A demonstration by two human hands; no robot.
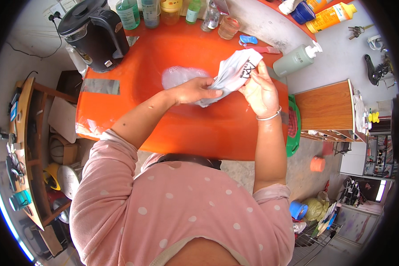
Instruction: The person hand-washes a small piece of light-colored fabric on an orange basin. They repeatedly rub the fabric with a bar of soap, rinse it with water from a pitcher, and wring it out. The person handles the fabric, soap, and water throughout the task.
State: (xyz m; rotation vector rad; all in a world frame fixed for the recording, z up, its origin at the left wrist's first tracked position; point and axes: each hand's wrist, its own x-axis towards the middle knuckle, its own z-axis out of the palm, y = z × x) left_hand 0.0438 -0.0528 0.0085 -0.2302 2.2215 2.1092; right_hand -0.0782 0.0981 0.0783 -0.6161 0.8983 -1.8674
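Observation:
A wet white cloth [234, 71] with dark printing hangs between my two hands, over the right part of an orange washbasin [173, 121]. My left hand [199, 90] pinches its lower left end between thumb and fingers. At the cloth's upper right edge, my right hand [261, 86] grips it with the palm turned up and a bangle [269, 114] on the wrist. Soapy water with white foam [183, 76] lies in the bowl, left of the cloth and beyond my left hand. Part of the bowl is hidden behind the cloth and hands.
A black electric kettle [94, 36] stands at the basin's left rear corner. Several bottles line the back ledge, near a glass cup [228, 28]. A pink brush [264, 50], a blue brush [248, 39] and a green pump bottle [296, 60] lie or stand right of them. A green tub [293, 129] is beside the basin.

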